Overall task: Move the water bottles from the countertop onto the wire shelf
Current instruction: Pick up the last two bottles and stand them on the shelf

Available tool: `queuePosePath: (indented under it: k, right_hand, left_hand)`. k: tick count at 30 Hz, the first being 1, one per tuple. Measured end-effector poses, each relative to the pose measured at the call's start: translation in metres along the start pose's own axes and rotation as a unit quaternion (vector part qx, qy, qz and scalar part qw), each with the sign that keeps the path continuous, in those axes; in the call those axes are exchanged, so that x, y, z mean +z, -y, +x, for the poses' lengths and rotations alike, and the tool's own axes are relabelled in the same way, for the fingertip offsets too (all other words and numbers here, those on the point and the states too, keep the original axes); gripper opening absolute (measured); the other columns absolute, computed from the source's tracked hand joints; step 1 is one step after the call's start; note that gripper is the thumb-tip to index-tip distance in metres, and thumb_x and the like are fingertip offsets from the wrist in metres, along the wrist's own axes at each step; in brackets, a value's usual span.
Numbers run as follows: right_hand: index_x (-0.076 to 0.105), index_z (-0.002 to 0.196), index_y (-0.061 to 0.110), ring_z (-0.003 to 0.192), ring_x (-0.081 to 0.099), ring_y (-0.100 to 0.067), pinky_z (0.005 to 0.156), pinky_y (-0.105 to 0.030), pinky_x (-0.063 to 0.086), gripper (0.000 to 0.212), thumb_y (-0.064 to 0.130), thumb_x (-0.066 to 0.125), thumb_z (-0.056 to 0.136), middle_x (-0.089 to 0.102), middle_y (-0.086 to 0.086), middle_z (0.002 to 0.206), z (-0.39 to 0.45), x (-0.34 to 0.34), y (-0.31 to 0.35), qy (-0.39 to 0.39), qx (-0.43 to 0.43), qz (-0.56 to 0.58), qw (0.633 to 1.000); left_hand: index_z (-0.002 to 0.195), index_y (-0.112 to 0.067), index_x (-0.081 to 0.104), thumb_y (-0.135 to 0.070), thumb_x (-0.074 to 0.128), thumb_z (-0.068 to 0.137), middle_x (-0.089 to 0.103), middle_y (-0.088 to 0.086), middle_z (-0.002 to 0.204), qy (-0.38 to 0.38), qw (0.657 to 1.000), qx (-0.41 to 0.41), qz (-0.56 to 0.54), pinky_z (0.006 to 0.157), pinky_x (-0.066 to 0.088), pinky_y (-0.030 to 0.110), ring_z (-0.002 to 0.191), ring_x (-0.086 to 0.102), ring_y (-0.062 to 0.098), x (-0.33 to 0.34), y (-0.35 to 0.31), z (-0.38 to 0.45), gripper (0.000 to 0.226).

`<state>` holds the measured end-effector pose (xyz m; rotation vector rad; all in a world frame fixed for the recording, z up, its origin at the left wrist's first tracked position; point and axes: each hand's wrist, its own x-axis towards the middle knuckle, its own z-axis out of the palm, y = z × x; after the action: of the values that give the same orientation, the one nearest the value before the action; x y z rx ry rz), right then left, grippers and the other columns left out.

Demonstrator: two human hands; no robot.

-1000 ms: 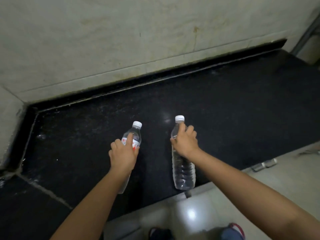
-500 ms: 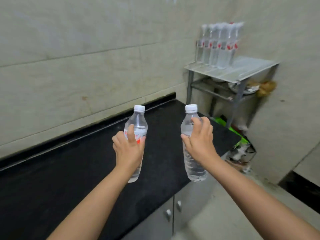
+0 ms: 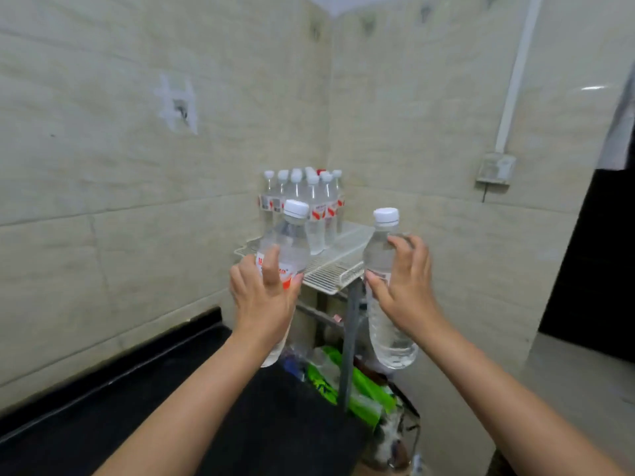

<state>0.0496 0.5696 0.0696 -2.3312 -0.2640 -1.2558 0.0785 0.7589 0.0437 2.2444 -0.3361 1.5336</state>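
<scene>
My left hand (image 3: 264, 297) grips a clear water bottle with a red-and-white label and white cap (image 3: 292, 235), held upright in the air. My right hand (image 3: 407, 290) grips a second clear bottle without a label (image 3: 386, 334), also upright. Both bottles hang just in front of the white wire shelf (image 3: 330, 269), which stands in the room's corner past the end of the black countertop (image 3: 171, 407). Several labelled water bottles (image 3: 309, 204) stand grouped at the back of the shelf top. The front part of the shelf top is bare.
Below the shelf top sit a lower rack and a pile of green and clear plastic bags (image 3: 350, 383) on the floor. Tiled walls close the corner. A white conduit with a wall box (image 3: 496, 168) runs down the right wall, beside a dark doorway (image 3: 598, 262).
Both bottles have been lifted off the countertop and carried right toward the shelf. The view has swung from the counter to the corner, and the shelf is now close in front of my hands.
</scene>
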Motion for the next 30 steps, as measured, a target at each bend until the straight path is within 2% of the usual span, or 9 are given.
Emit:
queuePosePath:
  k: [4,7,10,13,17,19,23,27,30]
  right_hand:
    - [0.030,0.115,0.016,0.103,0.030,-0.025,0.093,-0.051,0.036,0.048,0.038,0.043,0.075,0.046,-0.040,0.113,0.071,0.023,-0.065,-0.024,-0.016,0.009,1.000]
    - [0.030,0.115,0.018,0.106,0.030,-0.023,0.094,-0.044,0.030,0.046,0.039,0.045,0.076,0.044,-0.038,0.114,0.114,0.037,-0.111,-0.033,-0.022,0.011,0.999]
    - [0.028,0.114,0.024,0.110,0.029,-0.019,0.097,-0.039,0.027,0.045,0.041,0.043,0.075,0.040,-0.035,0.120,0.149,0.050,-0.152,-0.036,-0.011,0.027,0.999]
    - [0.028,0.113,0.026,0.110,0.029,-0.016,0.097,-0.036,0.026,0.045,0.043,0.042,0.073,0.038,-0.032,0.121,0.180,0.069,-0.192,-0.046,-0.004,0.055,0.997]
    - [0.034,0.125,0.007,0.116,0.038,-0.036,0.097,-0.035,0.027,0.064,0.043,0.043,0.072,0.037,-0.031,0.122,0.224,0.110,-0.249,-0.032,-0.002,0.094,0.995]
    - [0.038,0.124,0.000,0.115,0.040,-0.043,0.097,-0.037,0.028,0.067,0.041,0.044,0.072,0.037,-0.032,0.121,0.245,0.136,-0.279,-0.015,-0.018,0.122,0.992]
    - [0.026,0.116,0.024,0.116,0.039,-0.040,0.098,-0.036,0.028,0.049,0.040,0.044,0.073,0.037,-0.031,0.123,0.281,0.195,-0.337,0.028,-0.064,0.199,0.978]
    - [0.025,0.116,0.025,0.117,0.034,-0.028,0.098,-0.034,0.028,0.050,0.041,0.044,0.072,0.038,-0.030,0.123,0.309,0.252,-0.375,0.084,-0.072,0.268,0.957]
    - [0.028,0.118,0.019,0.114,0.041,-0.039,0.095,-0.036,0.030,0.054,0.040,0.044,0.071,0.039,-0.031,0.121,0.327,0.283,-0.388,0.109,-0.068,0.310,0.942]
  left_hand:
    - [0.112,-0.010,0.033,-0.042,0.038,0.083,0.037,0.017,0.096,-0.026,0.998,0.015,-0.057,0.062,0.047,0.045,0.078,0.030,0.024,0.090,-0.014,0.059,0.044]
    - [0.110,-0.009,0.032,-0.054,0.014,0.094,0.029,0.008,0.095,-0.032,0.996,0.019,-0.082,0.063,0.045,0.042,0.078,0.027,0.021,0.147,-0.025,0.096,0.052]
    - [0.111,-0.009,0.032,-0.057,0.008,0.092,0.037,0.017,0.099,-0.014,0.996,0.003,-0.091,0.066,0.047,0.048,0.080,0.028,0.022,0.198,-0.031,0.118,0.057]
    - [0.113,-0.012,0.032,-0.060,0.009,0.091,0.050,0.029,0.088,0.021,0.995,-0.006,-0.093,0.068,0.041,0.042,0.081,0.028,0.022,0.246,-0.033,0.131,0.058]
    - [0.117,-0.023,0.020,-0.073,0.014,0.079,0.045,0.031,0.106,0.086,0.988,-0.076,-0.104,0.092,0.026,0.044,0.096,0.028,0.022,0.305,-0.042,0.142,0.062]
    - [0.115,-0.030,0.011,-0.067,0.017,0.069,0.038,0.028,0.118,0.122,0.979,-0.125,-0.102,0.099,0.017,0.040,0.107,0.026,0.024,0.338,-0.047,0.146,0.060]
    - [0.114,-0.032,0.009,-0.065,0.017,0.065,0.035,0.025,0.119,0.127,0.971,-0.193,-0.057,0.097,0.028,0.043,0.112,0.029,0.031,0.405,-0.059,0.154,0.060]
    - [0.112,-0.031,0.019,-0.057,0.026,0.074,0.044,0.029,0.108,0.123,0.971,-0.208,0.002,0.082,0.027,0.035,0.101,0.040,0.037,0.459,-0.063,0.163,0.047]
    - [0.111,-0.031,0.021,-0.052,0.029,0.077,0.044,0.029,0.108,0.100,0.970,-0.221,0.019,0.082,0.026,0.035,0.102,0.037,0.034,0.483,-0.069,0.170,0.041]
